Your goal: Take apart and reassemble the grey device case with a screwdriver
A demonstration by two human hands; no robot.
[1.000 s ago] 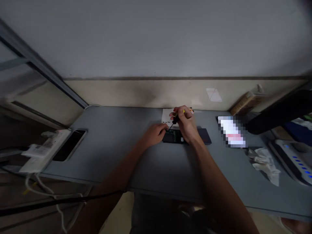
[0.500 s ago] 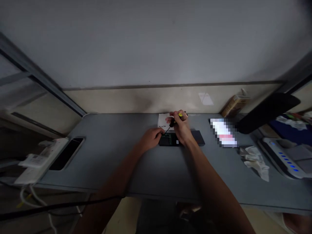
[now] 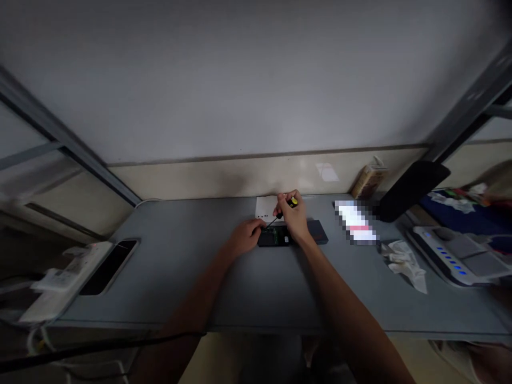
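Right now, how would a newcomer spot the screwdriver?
On the grey desk, find the green circuit board near the wall. The screwdriver sits in the right hand above it, thin black shaft slanting down to the board. Its yellow-marked handle sets it apart.

- crumpled white tissue (image 3: 404,265) on the grey metal desk (image 3: 172,272)
- white-and-grey device (image 3: 448,253) with a row of blue lights
- tan cardboard box (image 3: 368,181) against the beige wall (image 3: 200,181)

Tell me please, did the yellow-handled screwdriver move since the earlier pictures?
Yes, slightly: the screwdriver has its handle further right against the white paper sheet, while its tip stays at the circuit board.
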